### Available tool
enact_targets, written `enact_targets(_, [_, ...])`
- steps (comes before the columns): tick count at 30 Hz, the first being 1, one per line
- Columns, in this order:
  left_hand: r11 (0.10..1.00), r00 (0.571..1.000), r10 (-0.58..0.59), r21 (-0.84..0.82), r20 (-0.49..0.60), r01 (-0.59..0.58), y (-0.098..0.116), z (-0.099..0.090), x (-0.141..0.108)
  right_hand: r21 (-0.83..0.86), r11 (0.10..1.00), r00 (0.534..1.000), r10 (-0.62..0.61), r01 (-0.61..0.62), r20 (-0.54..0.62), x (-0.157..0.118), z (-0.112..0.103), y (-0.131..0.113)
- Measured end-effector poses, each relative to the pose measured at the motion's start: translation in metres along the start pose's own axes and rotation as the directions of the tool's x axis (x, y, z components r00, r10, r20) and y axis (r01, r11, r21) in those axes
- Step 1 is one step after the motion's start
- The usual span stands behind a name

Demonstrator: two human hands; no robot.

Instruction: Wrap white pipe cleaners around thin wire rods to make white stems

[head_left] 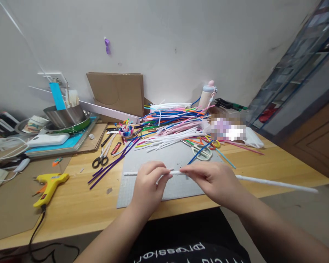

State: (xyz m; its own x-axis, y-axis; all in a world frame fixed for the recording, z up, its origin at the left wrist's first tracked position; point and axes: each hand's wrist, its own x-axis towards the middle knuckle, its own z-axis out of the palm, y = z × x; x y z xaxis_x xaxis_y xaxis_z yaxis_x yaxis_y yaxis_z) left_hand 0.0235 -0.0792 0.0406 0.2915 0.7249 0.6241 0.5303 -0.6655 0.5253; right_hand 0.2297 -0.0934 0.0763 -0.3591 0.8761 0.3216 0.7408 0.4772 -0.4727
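A long white pipe cleaner [276,183] runs crosswise in front of me, above the grey cutting mat [128,193]. My left hand [151,182] pinches it left of the middle between thumb and fingers. With thumb and fingertips, my right hand [212,180] grips it a short way to the right. A short stretch of white shows between the two hands. One end sticks out past my left hand, and the longer end reaches right beyond the table edge. Part of it is hidden behind my fingers.
Bundles of coloured pipe cleaners [175,122] lie behind the mat, beside white-handled scissors [203,151]. Black-handled scissors [100,161] and purple pipe cleaners [113,164] lie to the left. A yellow glue gun [50,186] with its cord rests far left. A bottle [207,96] stands near the wall.
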Motion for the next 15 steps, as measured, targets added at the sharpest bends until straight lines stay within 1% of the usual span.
enact_targets(2, [0.984,0.993,0.116,0.136,-0.020,-0.112,0.000,-0.001,0.001,-0.011,0.999,0.997,0.045,-0.044,0.070,0.003,-0.001,0.002])
enact_targets(4, [0.953,0.977,0.211,0.220,0.015,-0.209,-0.001,-0.001,0.000,0.013,0.996,0.982,0.087,-0.091,0.165,0.008,-0.002,0.005])
enact_targets(5, [0.936,0.968,0.250,0.245,0.036,-0.251,-0.002,-0.002,-0.001,0.056,0.992,0.969,0.100,-0.115,0.226,0.011,-0.002,0.007])
enact_targets(7, [0.907,0.948,0.308,0.277,0.075,-0.316,-0.003,-0.002,-0.003,0.213,0.961,0.931,0.095,-0.179,0.353,0.016,0.000,0.011])
enact_targets(9, [0.886,0.932,0.344,0.290,0.113,-0.362,-0.005,-0.003,-0.005,0.380,0.887,0.888,0.068,-0.263,0.455,0.021,0.002,0.016])
enact_targets(11, [0.871,0.914,0.373,0.280,0.158,-0.404,-0.007,-0.003,-0.007,0.474,0.804,0.839,0.056,-0.360,0.542,0.024,0.006,0.022])
enact_targets(12, [0.863,0.904,0.388,0.273,0.181,-0.425,-0.008,-0.003,-0.007,0.489,0.767,0.806,0.060,-0.415,0.589,0.025,0.008,0.025])
enact_targets(14, [0.848,0.887,0.406,0.271,0.221,-0.455,-0.009,-0.003,-0.008,0.482,0.702,0.725,0.069,-0.523,0.685,0.026,0.013,0.031])
enact_targets(15, [0.842,0.882,0.407,0.277,0.238,-0.463,-0.010,-0.003,-0.009,0.476,0.681,0.695,0.068,-0.557,0.716,0.026,0.015,0.032])
